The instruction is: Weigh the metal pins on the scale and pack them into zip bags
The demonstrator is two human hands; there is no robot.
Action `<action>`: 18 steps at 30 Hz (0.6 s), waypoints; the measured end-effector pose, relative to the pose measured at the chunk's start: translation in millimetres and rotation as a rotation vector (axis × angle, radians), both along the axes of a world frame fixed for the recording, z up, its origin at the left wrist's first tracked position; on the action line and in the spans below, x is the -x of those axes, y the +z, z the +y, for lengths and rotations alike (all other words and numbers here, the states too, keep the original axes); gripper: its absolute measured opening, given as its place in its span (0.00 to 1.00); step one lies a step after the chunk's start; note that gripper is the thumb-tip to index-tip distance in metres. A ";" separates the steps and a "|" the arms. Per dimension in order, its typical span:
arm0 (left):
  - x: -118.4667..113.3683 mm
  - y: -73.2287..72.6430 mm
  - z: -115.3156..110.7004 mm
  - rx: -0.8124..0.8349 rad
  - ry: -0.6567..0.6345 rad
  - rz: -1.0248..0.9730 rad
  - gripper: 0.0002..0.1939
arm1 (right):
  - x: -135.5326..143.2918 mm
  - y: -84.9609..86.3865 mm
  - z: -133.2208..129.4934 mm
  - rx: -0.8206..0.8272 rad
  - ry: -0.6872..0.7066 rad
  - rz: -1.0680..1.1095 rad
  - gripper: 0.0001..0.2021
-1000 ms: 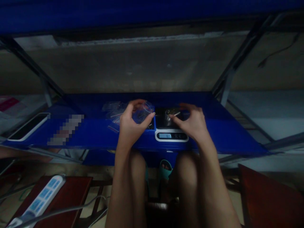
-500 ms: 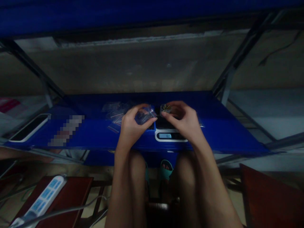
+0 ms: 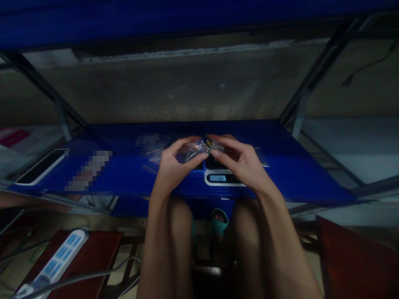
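My left hand point(image 3: 174, 164) is closed around a clear plastic bag point(image 3: 190, 153), its thumb and fingers pinching the edge. In my right hand point(image 3: 243, 162) is a small clear container point(image 3: 218, 147) with thin yellowish pieces point(image 3: 208, 144) at its mouth. It is tipped toward the bag, and the fingertips of both hands nearly meet; whether pieces are passing across is hard to make out. Below them sits a digital scale point(image 3: 222, 178) with a lit display. A blue-edged tray point(image 3: 204, 165) of small dark pieces is partly hidden by my left hand.
Clear zip bags point(image 3: 152, 143) lie on the blue table point(image 3: 296, 166) behind my left hand, with another bag point(image 3: 263, 160) at right. A white-framed phone point(image 3: 42, 167) rests at far left. Below are a power strip point(image 3: 59, 257) and stool point(image 3: 99, 245). A blue shelf point(image 3: 199, 18) hangs overhead.
My right hand has moved left with the clear container and tipped it, bringing its mouth against the bag. My left hand stays in nearly the same place.
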State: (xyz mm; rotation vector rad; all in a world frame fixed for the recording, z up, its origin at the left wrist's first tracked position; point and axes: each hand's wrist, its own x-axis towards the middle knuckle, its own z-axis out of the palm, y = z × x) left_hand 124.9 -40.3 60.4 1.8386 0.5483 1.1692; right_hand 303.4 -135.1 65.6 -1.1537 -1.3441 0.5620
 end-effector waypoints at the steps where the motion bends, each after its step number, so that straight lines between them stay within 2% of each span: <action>1: 0.0 0.3 -0.1 0.002 0.001 0.005 0.22 | 0.4 0.0 0.4 0.004 0.004 -0.005 0.21; 4: 0.0 0.4 -0.3 0.004 0.004 0.025 0.21 | 0.8 -1.6 2.1 0.017 -0.006 0.019 0.24; 12: -5.1 -0.8 -2.8 0.053 -0.004 0.007 0.21 | 6.0 2.6 1.0 -0.051 -0.021 -0.016 0.16; 18: -4.0 2.0 -4.0 0.135 -0.028 -0.021 0.20 | 20.4 4.9 6.1 -0.111 -0.047 -0.026 0.26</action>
